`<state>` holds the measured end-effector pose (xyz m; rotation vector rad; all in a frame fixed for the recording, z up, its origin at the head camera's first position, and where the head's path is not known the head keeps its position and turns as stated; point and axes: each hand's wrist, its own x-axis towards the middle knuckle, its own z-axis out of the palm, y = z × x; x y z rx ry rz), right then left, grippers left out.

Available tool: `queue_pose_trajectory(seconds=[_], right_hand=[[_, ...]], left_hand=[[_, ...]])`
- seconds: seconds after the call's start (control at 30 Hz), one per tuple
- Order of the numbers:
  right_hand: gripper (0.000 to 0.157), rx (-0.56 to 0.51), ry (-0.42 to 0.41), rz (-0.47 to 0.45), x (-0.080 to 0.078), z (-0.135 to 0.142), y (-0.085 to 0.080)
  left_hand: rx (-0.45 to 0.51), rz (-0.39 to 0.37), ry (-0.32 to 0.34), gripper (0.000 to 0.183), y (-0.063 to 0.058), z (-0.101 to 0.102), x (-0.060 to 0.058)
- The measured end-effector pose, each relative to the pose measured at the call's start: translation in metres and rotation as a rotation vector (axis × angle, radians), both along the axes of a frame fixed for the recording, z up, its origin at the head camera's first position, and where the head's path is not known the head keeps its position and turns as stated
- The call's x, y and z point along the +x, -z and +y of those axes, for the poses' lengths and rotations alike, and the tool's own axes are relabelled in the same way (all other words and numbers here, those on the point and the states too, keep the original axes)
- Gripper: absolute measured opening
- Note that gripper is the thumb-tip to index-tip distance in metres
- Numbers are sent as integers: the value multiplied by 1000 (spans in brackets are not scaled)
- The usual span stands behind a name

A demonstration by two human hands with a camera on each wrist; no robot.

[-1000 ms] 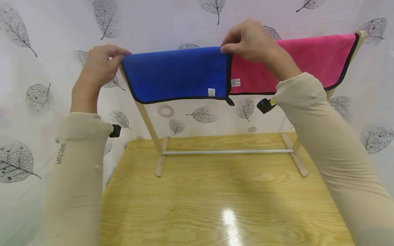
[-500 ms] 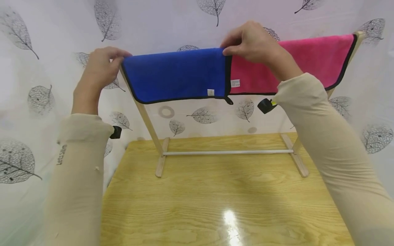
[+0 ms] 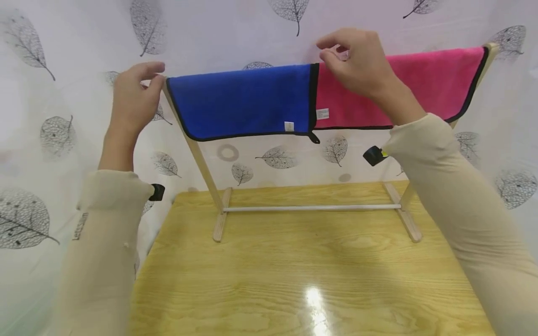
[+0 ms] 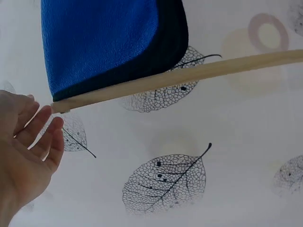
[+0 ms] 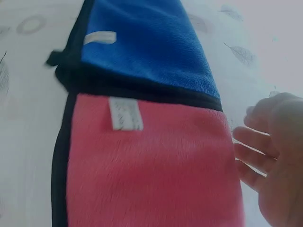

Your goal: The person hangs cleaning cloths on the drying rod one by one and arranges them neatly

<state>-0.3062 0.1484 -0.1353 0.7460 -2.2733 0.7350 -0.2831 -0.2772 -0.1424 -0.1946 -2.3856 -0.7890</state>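
Observation:
A blue towel [image 3: 239,102] with black edging hangs folded over the top of a wooden rack, its black loop dangling at the lower right corner. Beside it hangs a pink towel [image 3: 424,88], its left end meeting the blue one's black edge. My left hand [image 3: 136,98] is at the rack's upper left end, fingers loosely bent and holding nothing; the left wrist view has its fingertips close to the tip of the wooden post [image 4: 142,85]. In front of the pink towel's top edge, my right hand [image 3: 361,63] has thumb and fingers apart, gripping nothing. The towels hide the top bar.
The rack's feet [image 3: 220,221] stand on a wood-grain table [image 3: 294,266], joined by a white lower rod [image 3: 311,207]. Behind is a pale wall covering [image 3: 227,37] printed with dark leaves.
Both hands have let go of the blue towel's top corners. The right hand has moved right and the left hand slightly left. The towels hang as before.

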Motion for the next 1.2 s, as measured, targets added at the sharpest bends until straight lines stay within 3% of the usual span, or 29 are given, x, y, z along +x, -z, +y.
queue_pose_trajectory(seconds=[0.2, 0.3, 0.43, 0.67, 0.9, 1.2], right_hand=[[39, 46, -26, 105, 20, 18, 17], [46, 74, -19, 83, 31, 28, 27], [57, 115, 19, -11, 45, 42, 42], [74, 224, -3, -104, 63, 62, 69], [80, 316, -16, -97, 79, 79, 95], [81, 330, -24, -60, 95, 95, 133]], left_hand=[[-24, 111, 20, 45, 14, 6, 22], [-65, 132, 74, 48, 23, 11, 33], [-148, 53, 152, 56, 35, 16, 46], [-253, -103, 205, 70, 56, 18, 68], [-317, -117, 219, 80, 75, 19, 83], [-364, -119, 223, 79, 108, 30, 104]])
